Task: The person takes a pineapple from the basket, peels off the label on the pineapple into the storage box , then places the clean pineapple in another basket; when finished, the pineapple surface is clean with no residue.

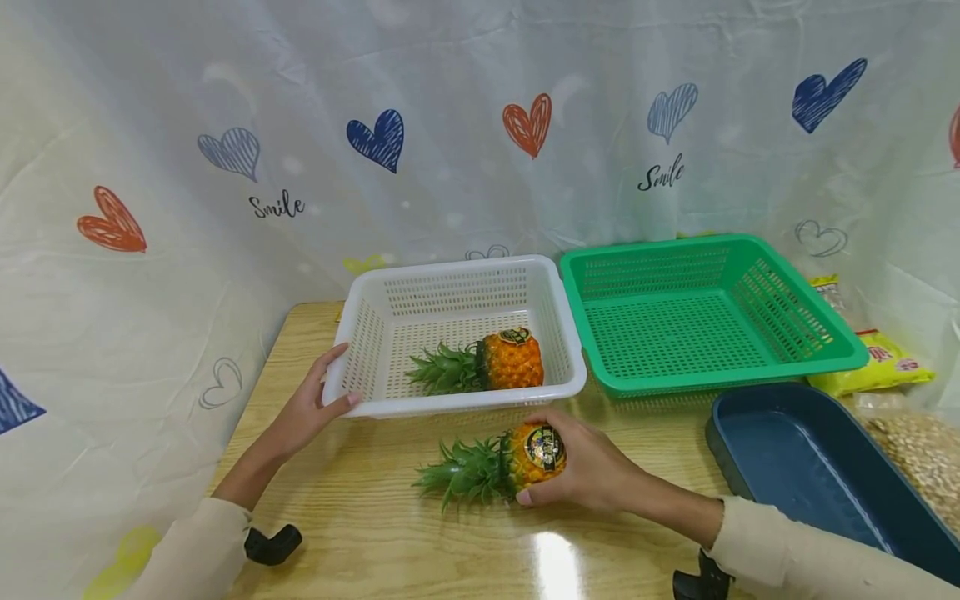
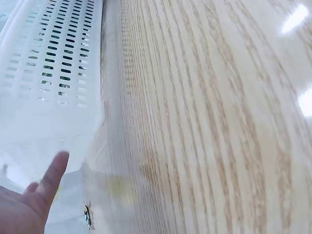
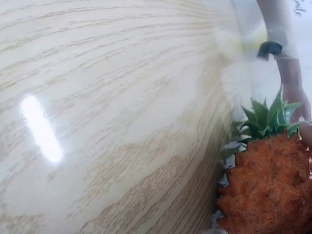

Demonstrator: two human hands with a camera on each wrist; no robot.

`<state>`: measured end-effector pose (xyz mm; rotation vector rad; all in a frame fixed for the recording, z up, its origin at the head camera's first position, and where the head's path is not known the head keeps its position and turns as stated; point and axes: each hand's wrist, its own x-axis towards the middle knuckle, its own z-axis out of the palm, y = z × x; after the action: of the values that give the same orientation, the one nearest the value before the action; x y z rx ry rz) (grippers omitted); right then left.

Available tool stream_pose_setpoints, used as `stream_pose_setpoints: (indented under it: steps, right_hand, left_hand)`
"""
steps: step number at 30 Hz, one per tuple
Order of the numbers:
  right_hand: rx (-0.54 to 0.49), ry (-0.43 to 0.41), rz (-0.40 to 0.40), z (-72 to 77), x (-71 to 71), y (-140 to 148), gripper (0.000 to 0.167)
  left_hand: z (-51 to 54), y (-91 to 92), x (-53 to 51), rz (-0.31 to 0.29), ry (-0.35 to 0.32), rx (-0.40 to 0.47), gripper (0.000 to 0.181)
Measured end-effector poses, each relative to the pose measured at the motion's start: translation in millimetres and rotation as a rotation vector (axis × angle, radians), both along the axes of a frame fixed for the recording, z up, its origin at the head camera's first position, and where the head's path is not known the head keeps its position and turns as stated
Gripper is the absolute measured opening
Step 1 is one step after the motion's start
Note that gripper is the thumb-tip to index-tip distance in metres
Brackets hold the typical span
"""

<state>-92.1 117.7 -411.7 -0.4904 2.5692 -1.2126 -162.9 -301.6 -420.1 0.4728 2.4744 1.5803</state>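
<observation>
In the head view, a small orange pineapple [image 1: 522, 467] with green leaves and a black label lies sideways just in front of the white basket. My right hand [image 1: 585, 467] grips its body from the right, thumb on the near side and fingers on the far side. A second pineapple [image 1: 513, 360] lies inside the white basket [image 1: 465, 405], leaves pointing left. At that basket's front left corner, my left hand [image 1: 306, 408] holds the rim with fingers and thumb. The right wrist view shows the gripped pineapple [image 3: 273, 190] close up; most of the right hand is out of frame there.
A green basket [image 1: 750, 377] stands right of the white one. In front of it sits a dark blue tray [image 1: 795, 450]. Yellow packets [image 1: 873, 367] and a bag of beige pieces [image 1: 918, 450] lie at the far right. A printed curtain [image 1: 450, 200] hangs behind the wooden table [image 1: 390, 550].
</observation>
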Motion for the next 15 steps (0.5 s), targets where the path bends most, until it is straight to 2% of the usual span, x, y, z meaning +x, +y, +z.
stream_pose_setpoints:
  steps: [7, 15]
  right_hand:
    - [-0.022, -0.018, 0.014, -0.6, -1.4, -0.5, 0.093]
    - [-0.039, -0.036, 0.022, 0.0, -2.5, -0.5, 0.091]
  left_hand:
    - [5.1, 0.1, 4.3, 0.121, 0.143, -0.103, 0.084]
    - [23.8, 2.3, 14.4, 0.231, 0.319, -0.13, 0.084]
